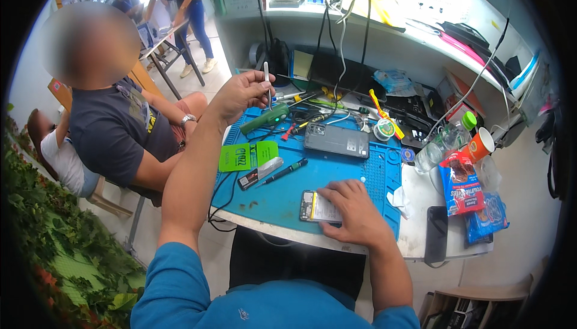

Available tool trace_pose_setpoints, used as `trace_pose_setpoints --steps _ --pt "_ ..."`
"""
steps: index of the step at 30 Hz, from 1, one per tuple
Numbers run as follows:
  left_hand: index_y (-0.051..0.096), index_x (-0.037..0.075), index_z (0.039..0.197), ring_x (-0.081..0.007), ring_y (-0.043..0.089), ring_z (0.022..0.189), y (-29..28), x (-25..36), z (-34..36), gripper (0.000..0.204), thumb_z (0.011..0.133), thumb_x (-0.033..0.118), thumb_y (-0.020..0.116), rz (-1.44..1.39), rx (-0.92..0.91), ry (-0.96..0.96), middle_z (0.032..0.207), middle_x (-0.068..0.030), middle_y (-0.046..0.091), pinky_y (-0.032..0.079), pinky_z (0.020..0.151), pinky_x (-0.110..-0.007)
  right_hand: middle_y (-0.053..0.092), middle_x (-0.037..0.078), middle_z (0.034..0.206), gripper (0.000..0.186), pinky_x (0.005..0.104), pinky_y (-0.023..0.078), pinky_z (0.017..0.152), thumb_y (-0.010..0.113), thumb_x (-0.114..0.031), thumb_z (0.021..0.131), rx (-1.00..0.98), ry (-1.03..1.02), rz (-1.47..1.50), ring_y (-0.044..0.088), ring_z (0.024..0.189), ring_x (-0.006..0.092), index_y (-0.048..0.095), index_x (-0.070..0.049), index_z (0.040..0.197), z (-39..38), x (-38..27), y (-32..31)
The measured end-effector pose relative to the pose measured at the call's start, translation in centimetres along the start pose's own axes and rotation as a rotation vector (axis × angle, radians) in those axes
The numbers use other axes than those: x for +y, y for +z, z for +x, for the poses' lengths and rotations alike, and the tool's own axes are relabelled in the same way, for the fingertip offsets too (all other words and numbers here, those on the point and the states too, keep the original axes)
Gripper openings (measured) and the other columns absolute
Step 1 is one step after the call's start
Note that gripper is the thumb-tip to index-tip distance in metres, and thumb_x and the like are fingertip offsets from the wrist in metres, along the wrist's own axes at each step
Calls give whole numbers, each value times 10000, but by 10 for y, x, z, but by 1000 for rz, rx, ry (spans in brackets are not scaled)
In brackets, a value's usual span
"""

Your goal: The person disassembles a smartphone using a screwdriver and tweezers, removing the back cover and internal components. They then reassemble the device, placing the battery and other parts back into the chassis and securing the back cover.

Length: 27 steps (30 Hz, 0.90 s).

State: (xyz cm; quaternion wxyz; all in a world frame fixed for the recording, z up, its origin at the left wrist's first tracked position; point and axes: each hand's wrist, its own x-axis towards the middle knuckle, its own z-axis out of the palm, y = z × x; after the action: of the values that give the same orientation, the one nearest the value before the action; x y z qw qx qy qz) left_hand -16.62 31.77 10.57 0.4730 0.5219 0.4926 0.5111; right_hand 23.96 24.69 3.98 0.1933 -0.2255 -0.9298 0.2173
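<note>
My left hand (243, 93) is raised over the back left of the blue mat (270, 202), closed on a slim pale metal tool (266, 75) held upright. My right hand (351, 212) rests on an opened phone (308, 206) near the front, thumb and fingers gripping it; its battery and internals show. Beside these lie a screwdriver (285, 172), a flat metal tool (259, 172) and a green card (245, 156). A dark phone back (336, 141) lies behind my right hand.
Tools and cables (312, 103) clutter the mat's back. At right are a solder spool (384, 129), bottles (428, 156), a cup (479, 144), snack packs (460, 181) and a black phone (436, 233). A seated person (120, 136) is close on my left; other people appear behind.
</note>
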Motion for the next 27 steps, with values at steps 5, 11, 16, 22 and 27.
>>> trace_pose_setpoints --steps 5,11,16,22,27 --pt "686 52 1357 -94 734 938 11 3 -9 296 1122 220 750 87 -8 77 1119 -52 790 615 853 -255 675 184 1390 696 508 440 1203 855 -303 802 6 3 2 600 1315 382 703 -17 1419 -1 -1 0" --pt "687 22 1278 -185 783 1082 21 0 -26 215 1088 75 770 149 -34 308 1177 -108 803 634 939 -311 673 182 1392 703 499 440 1203 859 -303 798 6 1 7 598 1317 372 704 -22 1424 -1 -1 -1" --pt "716 -21 1086 -246 824 1120 51 -3 -59 123 1003 -84 780 427 88 640 1194 -179 835 670 997 -346 674 181 1397 717 490 439 1204 856 -316 799 17 0 1 595 1324 364 703 -31 1439 -3 1 1" --pt "727 -15 1067 -332 847 1046 75 9 -94 181 922 -83 812 1016 26 1130 1149 -186 836 716 902 -395 675 185 1389 715 488 436 1204 847 -341 798 24 4 -10 599 1324 366 708 -34 1428 -3 4 5" --pt "750 -7 1069 -344 843 1006 88 -1 -112 200 896 -72 825 1055 -63 1134 1138 -181 827 708 826 -397 679 187 1358 705 493 436 1203 846 -341 790 34 -20 -19 604 1307 370 716 -33 1411 -3 9 9"
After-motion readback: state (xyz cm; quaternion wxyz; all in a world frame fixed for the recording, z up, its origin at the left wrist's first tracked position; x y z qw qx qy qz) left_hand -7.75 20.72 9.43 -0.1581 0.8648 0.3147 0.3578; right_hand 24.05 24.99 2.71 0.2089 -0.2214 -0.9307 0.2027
